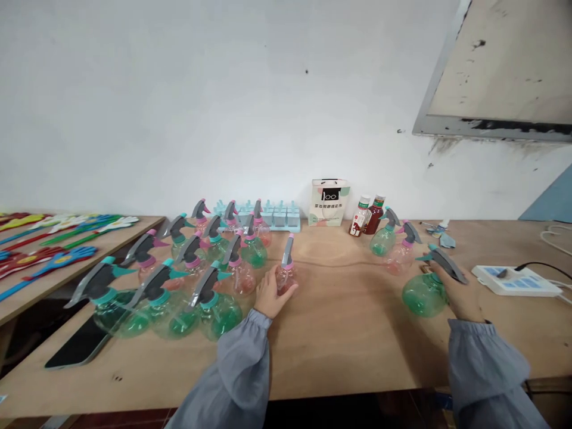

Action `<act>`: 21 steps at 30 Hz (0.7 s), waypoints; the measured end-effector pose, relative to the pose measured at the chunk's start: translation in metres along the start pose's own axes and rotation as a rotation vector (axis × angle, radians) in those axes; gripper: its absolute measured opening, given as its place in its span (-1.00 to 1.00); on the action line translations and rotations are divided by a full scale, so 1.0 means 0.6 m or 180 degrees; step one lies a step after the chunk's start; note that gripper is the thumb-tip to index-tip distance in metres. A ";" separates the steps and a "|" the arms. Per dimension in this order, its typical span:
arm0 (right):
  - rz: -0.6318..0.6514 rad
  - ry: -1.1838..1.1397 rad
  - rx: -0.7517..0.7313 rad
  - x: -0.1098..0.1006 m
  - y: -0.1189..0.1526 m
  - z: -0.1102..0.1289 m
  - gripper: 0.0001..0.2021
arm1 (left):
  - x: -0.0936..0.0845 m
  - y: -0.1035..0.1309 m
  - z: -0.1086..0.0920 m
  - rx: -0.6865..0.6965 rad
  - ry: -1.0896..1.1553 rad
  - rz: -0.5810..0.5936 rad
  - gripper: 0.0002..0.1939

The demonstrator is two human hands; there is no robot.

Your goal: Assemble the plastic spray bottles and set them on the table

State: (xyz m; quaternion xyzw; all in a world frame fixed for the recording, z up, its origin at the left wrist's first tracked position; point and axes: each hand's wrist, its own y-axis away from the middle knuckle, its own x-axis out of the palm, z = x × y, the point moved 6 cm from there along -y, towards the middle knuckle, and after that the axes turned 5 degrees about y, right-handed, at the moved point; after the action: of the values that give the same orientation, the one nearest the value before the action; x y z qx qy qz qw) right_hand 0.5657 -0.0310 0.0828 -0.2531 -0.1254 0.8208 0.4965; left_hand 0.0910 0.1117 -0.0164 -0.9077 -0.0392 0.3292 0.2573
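My left hand (269, 294) is closed round the side of a pink spray bottle (287, 277) that stands upright on the wooden table (339, 351). On the right, my right hand (462, 295) grips a green spray bottle (423, 296) near its neck; the grey trigger head partly hides the fingers. Several more green and pink spray bottles, such as a green one (221, 316) at the front, stand in rows left of my left hand. Behind my right hand are another green spray bottle (382, 241) and a pink one (399, 257).
A phone (78, 345) lies beside the left rows. Light-blue ice-pop moulds (286, 218), a paper bag (329, 204) and two drink bottles (360, 217) line the wall. At right sits a white power strip (513, 281) with cables. Colourful hand-shaped clappers (62, 262) cover the left table.
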 end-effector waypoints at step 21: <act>-0.0108 -0.0110 0.0582 0.026 -0.059 -0.055 -0.64 | 0.000 0.002 0.002 0.0081 0.0078 -0.0103 -0.22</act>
State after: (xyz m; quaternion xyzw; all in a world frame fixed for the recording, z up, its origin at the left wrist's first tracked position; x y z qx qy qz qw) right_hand 0.6044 -0.0020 0.0667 -0.1903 -0.0627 0.8245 0.5292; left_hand 0.0901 0.1114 -0.0176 -0.9076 -0.0465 0.3143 0.2746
